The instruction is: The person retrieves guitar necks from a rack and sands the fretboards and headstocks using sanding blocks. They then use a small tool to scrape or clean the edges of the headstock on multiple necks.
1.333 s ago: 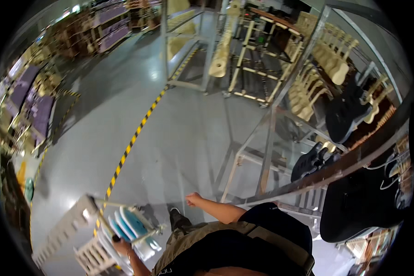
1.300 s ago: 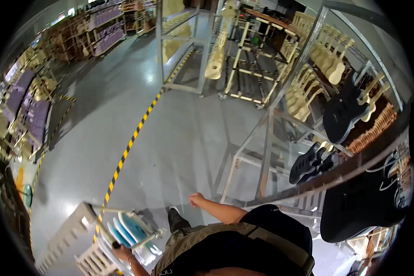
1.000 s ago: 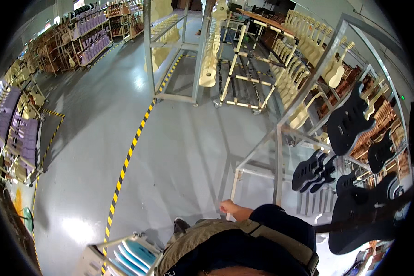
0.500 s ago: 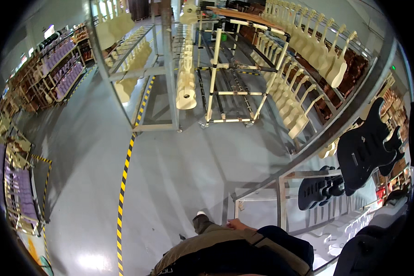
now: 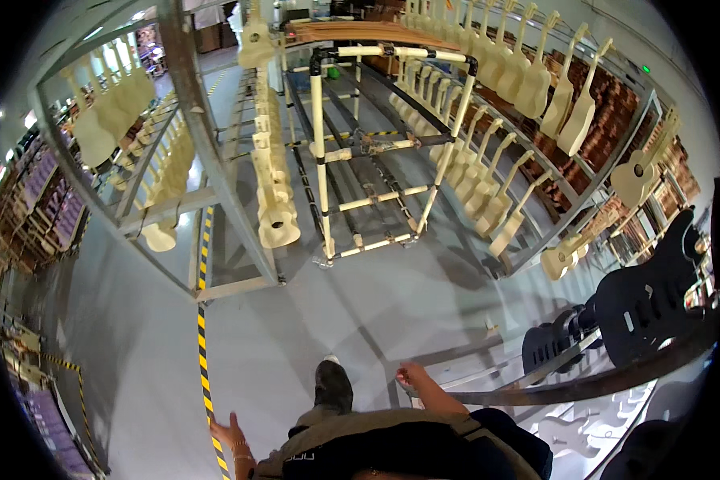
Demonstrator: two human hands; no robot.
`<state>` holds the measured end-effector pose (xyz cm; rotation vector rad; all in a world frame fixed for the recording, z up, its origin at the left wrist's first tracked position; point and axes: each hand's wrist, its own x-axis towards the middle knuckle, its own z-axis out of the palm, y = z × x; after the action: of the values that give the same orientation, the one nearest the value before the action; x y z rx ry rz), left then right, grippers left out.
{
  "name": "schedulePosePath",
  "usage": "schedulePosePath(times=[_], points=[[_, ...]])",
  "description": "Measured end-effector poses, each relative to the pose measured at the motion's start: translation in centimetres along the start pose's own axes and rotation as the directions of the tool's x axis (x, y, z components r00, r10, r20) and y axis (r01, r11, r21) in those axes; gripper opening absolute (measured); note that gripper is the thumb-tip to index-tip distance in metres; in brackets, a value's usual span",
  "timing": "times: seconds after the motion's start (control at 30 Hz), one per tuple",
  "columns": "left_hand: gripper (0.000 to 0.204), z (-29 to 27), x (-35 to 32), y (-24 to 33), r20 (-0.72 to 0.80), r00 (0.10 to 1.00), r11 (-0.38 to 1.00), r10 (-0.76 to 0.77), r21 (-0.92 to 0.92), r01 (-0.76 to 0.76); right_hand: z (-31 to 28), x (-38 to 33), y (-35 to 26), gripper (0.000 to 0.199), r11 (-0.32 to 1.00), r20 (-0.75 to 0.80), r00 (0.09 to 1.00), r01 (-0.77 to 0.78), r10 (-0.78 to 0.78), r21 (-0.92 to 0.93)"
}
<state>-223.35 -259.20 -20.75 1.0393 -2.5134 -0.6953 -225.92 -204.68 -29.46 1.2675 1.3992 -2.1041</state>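
My left hand (image 5: 230, 433) hangs low by the yellow and black floor tape, its fingers apart and nothing in it. A beaded band circles that wrist. My right hand (image 5: 412, 376) is out in front of my body with its fingers curled in, and no object shows in it. It is near the metal bar (image 5: 520, 395) of a rack at my right but looks apart from it. Black electric guitar bodies (image 5: 644, 300) hang on that rack. One dark shoe (image 5: 333, 387) is forward on the grey floor.
Ahead stands a cream pipe cart (image 5: 322, 152) with wooden boards (image 5: 368, 32) on top. Unpainted guitars (image 5: 278, 224) hang left of it, and more pale guitars (image 5: 580, 120) fill a rack at right. A grey metal frame (image 5: 204, 136) stands left. Striped tape (image 5: 204, 364) runs along the floor.
The cart and racks ahead appear nearer, and the grey frame has shifted left. My left hand has come into view, my right forearm shows more, and my shoe is farther forward.
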Motion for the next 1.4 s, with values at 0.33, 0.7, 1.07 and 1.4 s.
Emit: schedulePosePath(times=[0.33, 0.7, 1.07, 1.4], points=[[0.040, 17.4, 10.8, 37.5, 0.303, 0.733, 0.559, 0.608, -0.820, -0.125, 6.3, -1.1, -30.1, 0.025, 0.753, -0.138, 0.741, 0.636, -0.657, -0.172], [0.031, 16.2, 6.3, 65.5, 0.440, 0.283, 0.414, 0.852, -0.898, 0.149, 16.3, -10.9, -80.1, 0.031, -0.560, 0.507, -0.301, 0.659, -0.808, -0.501], [0.027, 16.2, 5.9, 77.1, 0.351, 0.497, 0.373, 0.794, -0.926, 0.059, 24.4, -4.5, -100.4, 0.054, -0.851, 0.886, 0.128, 0.250, -0.445, -0.463], [0.052, 8.6, 5.3, 85.2, -0.002, 0.358, -0.009, 0.934, -1.000, 0.018, 20.4, -19.8, -87.7, 0.043, -0.635, 0.673, -0.102, 0.457, -0.733, -0.623]])
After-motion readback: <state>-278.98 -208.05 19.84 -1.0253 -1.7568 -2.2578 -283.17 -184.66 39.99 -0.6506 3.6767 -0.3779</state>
